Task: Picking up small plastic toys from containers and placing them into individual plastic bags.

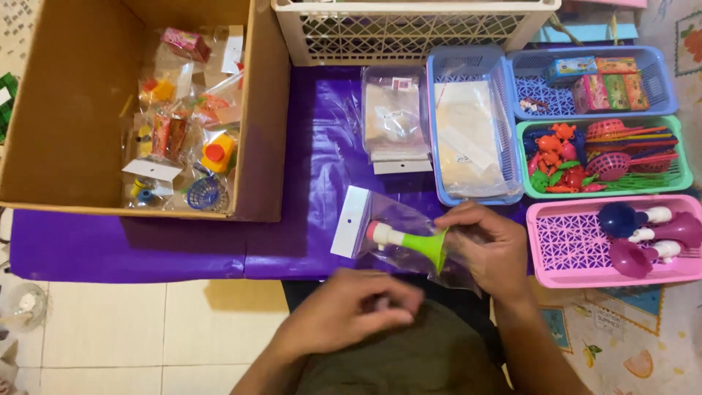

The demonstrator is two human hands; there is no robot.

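Holding tight, the right hand [491, 245] pinches a clear bag [409, 238] with a green toy horn [417, 241] inside it, just over the purple sheet [183, 249]. The left hand [358, 311] is curled low near the lap; what it holds cannot be told. A pink basket [570, 245] of toy horns sits just right of the bag. A cardboard box [66, 110] of packed toys sits far left.
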